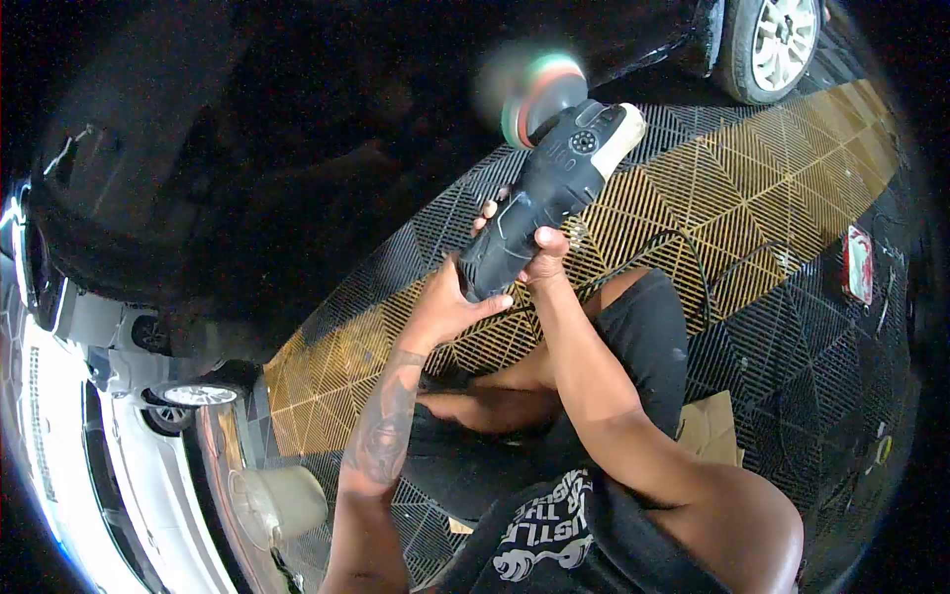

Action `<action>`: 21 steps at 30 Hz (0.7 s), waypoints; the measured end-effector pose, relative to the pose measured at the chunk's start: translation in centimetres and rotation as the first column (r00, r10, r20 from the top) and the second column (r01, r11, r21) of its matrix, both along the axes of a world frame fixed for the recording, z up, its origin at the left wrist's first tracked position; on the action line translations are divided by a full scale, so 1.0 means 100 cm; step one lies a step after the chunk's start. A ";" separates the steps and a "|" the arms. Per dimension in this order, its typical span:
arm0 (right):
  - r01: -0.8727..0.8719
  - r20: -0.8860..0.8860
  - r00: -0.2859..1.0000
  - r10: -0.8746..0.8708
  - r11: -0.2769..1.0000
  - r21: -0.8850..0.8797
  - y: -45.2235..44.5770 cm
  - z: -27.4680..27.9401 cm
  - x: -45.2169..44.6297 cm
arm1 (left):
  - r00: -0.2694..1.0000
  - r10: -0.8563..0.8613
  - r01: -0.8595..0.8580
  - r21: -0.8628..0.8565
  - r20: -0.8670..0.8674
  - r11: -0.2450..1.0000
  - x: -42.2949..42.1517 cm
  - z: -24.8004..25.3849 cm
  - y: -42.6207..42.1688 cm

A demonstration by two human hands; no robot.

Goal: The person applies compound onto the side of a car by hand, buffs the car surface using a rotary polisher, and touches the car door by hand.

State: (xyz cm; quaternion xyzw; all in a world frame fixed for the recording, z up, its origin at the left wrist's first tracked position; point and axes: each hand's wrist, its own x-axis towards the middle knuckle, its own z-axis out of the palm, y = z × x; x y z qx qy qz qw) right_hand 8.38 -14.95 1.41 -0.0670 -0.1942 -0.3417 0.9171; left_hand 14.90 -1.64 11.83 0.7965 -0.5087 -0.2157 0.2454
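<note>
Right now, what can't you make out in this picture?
Left hand, head view: most fingers hidden by the polisher.
Right hand, head view: fingers partly hidden by the polisher.
Pad, head view: working face turned away, outer edge blurred.
Round dial-like part, head view: markings too small to read.
Upper-right wheel, head view: cut off by the top edge.

Left grip (443,308) beside right grip (545,260), both curled

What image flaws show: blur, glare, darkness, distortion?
Head view: fisheye curvature, dark corners; hazy blur beside the round green-edged pad, while the black handheld power tool looks clearer; the black car body sinks into grainy darkness; white car bodywork, lower left, looks washed out.
</note>
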 end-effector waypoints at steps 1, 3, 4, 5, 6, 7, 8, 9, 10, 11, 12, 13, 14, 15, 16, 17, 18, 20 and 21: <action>-0.018 -0.004 1.000 0.018 1.000 -0.019 0.004 -0.003 0.001 | 1.000 0.014 -0.014 -0.007 0.019 1.000 0.004 -0.005 0.008; -0.073 -0.002 0.997 0.073 0.995 -0.063 0.024 0.004 0.007 | 0.999 0.035 -0.034 -0.012 0.040 0.999 0.004 -0.001 0.028; -0.113 -0.017 0.994 0.111 0.987 -0.112 0.035 0.008 0.011 | 0.994 0.109 -0.109 0.002 0.032 0.994 0.005 0.005 0.041; -0.147 -0.033 0.989 0.144 0.976 -0.159 0.046 0.011 0.014 | 0.984 0.177 -0.178 0.018 0.025 0.984 0.006 0.011 0.056; -0.190 -0.051 0.982 0.184 0.963 -0.192 0.060 0.015 0.016 | 0.972 0.212 -0.216 0.035 0.098 0.976 0.018 0.005 0.077; -0.231 -0.072 0.973 0.220 0.947 -0.223 0.074 0.020 0.018 | 0.975 0.219 -0.221 0.050 0.048 0.974 0.025 0.006 0.096; -0.262 -0.031 0.965 0.262 0.935 -0.241 0.088 0.015 0.027 | 0.975 0.224 -0.223 0.070 -0.002 0.972 0.030 0.007 0.115; -0.328 -0.090 0.944 0.316 0.924 -0.196 0.105 0.020 0.024 | 0.973 0.229 -0.229 0.018 0.008 0.973 0.034 0.008 0.137; -0.354 -0.089 0.935 0.344 0.927 -0.126 0.125 0.020 0.026 | 0.973 0.231 -0.231 -0.033 0.018 0.973 0.035 0.009 0.155; -0.303 -0.197 0.938 0.284 0.950 -0.074 0.144 0.024 0.024 | 0.977 0.212 -0.212 -0.018 0.020 0.977 0.032 0.017 0.167; -0.201 -0.297 0.935 0.191 0.980 -0.003 0.162 0.032 0.024 | 0.957 0.249 -0.258 0.042 0.149 0.965 0.025 0.031 0.177; -0.094 -0.401 0.909 0.110 0.994 0.060 0.176 0.042 0.024 | 0.920 0.274 -0.310 0.094 0.279 0.946 0.020 0.039 0.185; -0.080 -0.403 0.909 0.104 0.994 0.076 0.184 0.051 0.024 | 0.925 0.257 -0.297 0.111 0.279 0.948 0.017 0.038 0.193; 0.003 -0.465 0.881 0.084 0.983 0.183 0.189 0.060 0.023 | 0.911 0.275 -0.324 0.122 0.308 0.938 0.015 0.037 0.200; 0.092 -0.526 0.847 0.073 0.956 0.280 0.191 0.063 0.021 | 0.895 0.293 -0.352 0.131 0.335 0.927 0.014 0.036 0.202; 0.103 -0.530 0.845 0.070 0.952 0.290 0.189 0.059 0.021 | 0.900 0.280 -0.341 0.142 0.333 0.929 0.011 0.036 0.198; 0.090 -0.513 0.855 0.072 0.954 0.285 0.185 0.053 0.022 | 0.889 0.286 -0.352 0.132 0.358 0.927 0.006 0.036 0.193; 0.073 -0.468 0.880 0.084 0.949 0.306 0.172 0.046 0.018 | 0.883 0.278 -0.351 0.141 0.379 0.926 -0.009 0.039 0.176; 0.066 -0.472 0.878 0.085 0.953 0.295 0.165 0.042 0.018 | 0.880 0.275 -0.358 0.161 0.387 0.920 -0.016 0.043 0.163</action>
